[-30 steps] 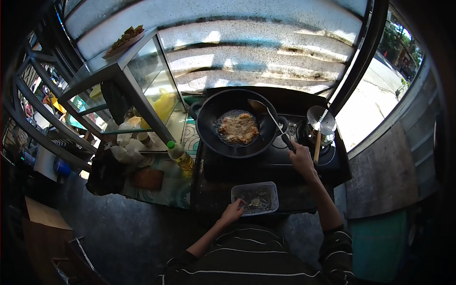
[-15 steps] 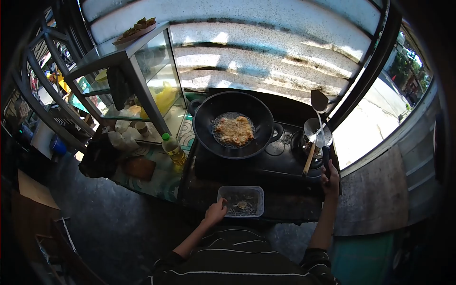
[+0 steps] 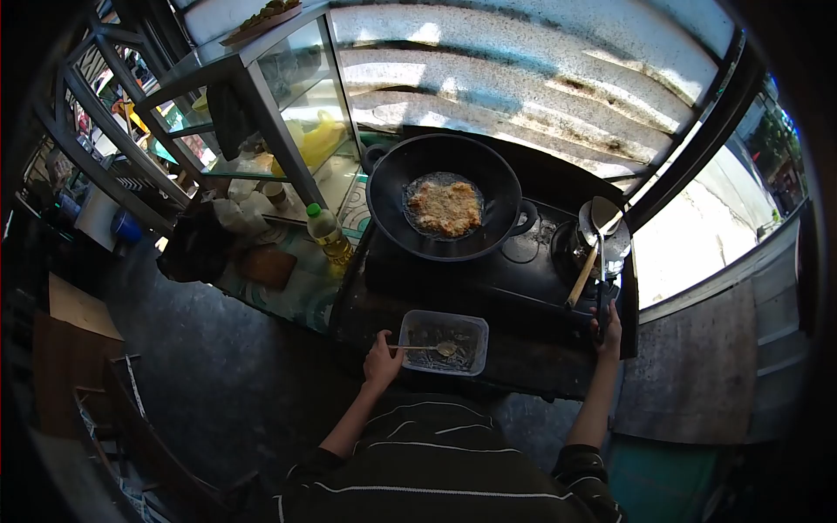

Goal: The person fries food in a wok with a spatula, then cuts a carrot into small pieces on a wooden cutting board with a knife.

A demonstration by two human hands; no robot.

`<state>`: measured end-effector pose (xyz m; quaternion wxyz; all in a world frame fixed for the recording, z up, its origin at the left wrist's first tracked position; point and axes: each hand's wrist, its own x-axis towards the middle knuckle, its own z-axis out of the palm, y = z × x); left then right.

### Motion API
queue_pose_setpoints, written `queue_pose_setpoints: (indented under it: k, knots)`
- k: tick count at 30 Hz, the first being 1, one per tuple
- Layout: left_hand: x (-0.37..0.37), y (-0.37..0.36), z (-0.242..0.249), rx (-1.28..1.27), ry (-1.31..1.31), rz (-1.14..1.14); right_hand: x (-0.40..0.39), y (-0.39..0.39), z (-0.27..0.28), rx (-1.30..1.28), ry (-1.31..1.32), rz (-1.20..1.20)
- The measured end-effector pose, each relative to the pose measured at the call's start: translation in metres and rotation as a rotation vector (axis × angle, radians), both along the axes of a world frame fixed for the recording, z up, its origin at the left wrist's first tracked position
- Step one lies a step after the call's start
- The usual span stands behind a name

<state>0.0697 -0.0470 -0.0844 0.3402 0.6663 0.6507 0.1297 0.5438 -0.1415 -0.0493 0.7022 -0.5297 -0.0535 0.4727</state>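
Note:
My left hand [image 3: 381, 360] is closed around the thin handle of a spoon [image 3: 422, 348]. The spoon's bowl end lies over a clear plastic container [image 3: 481, 356] with some wet residue in it, at the front edge of the stove. My right hand [image 3: 608, 331] grips the black handle of a long metal spatula [image 3: 602, 253]. The spatula's head is over the right burner, beside a wooden-handled utensil [image 3: 582, 279]. Left of it sits a black wok [image 3: 503, 222], where a golden battered piece of food [image 3: 445, 209] lies in bubbling oil.
An oil bottle with a green cap [image 3: 328, 234] stands left of the wok. Behind it rises a glass display case [image 3: 301, 113]. A dark bag [image 3: 196, 248] and a brown board [image 3: 268, 267] lie on the left counter. A corrugated wall is behind the stove.
The spatula has come down from a raised position to the right burner. My left hand, before at the container's edge, now shows a spoon in it. The whole view has shifted a little.

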Motion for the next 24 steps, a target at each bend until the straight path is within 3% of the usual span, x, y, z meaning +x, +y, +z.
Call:
queue_pose_setpoints:
  k: [2, 5, 6, 8, 12, 19, 21, 23, 24]
  knots:
    - [-0.004, -0.003, -0.027, 0.278, 0.033, -0.004, 0.003, 0.002, 0.005, 0.008, 0.037, 0.028]
    - [-0.007, -0.003, -0.069, 0.153, -0.154, 0.059, 0.007, -0.001, 0.0, 0.114, 0.151, 0.138]
    - [-0.006, -0.004, -0.059, 0.159, -0.152, 0.092, 0.01, -0.001, -0.003, 0.134, 0.185, 0.139]
    - [-0.002, -0.001, -0.039, -0.524, -0.493, 0.138, 0.012, -0.004, -0.009, 0.194, 0.239, 0.168]
    - [0.006, -0.009, -0.053, -0.435, -0.552, 0.191, 0.012, -0.003, -0.015, 0.293, 0.286, 0.25]
    - [0.009, -0.022, -0.055, -0.411, -0.726, 0.372, 0.003, -0.002, -0.021, 0.285, 0.319, 0.152]
    - [0.001, -0.023, -0.05, -0.364, -0.7, 0.391, -0.019, -0.001, 0.002, 0.232, 0.36, -0.046]
    - [-0.015, -0.023, -0.043, -0.344, -0.7, 0.413, 0.002, -0.012, -0.022, 0.249, 0.356, 0.024]
    - [-0.026, -0.023, -0.042, -0.318, -0.729, 0.438, 0.007, -0.016, -0.03, 0.133, 0.315, -0.064]
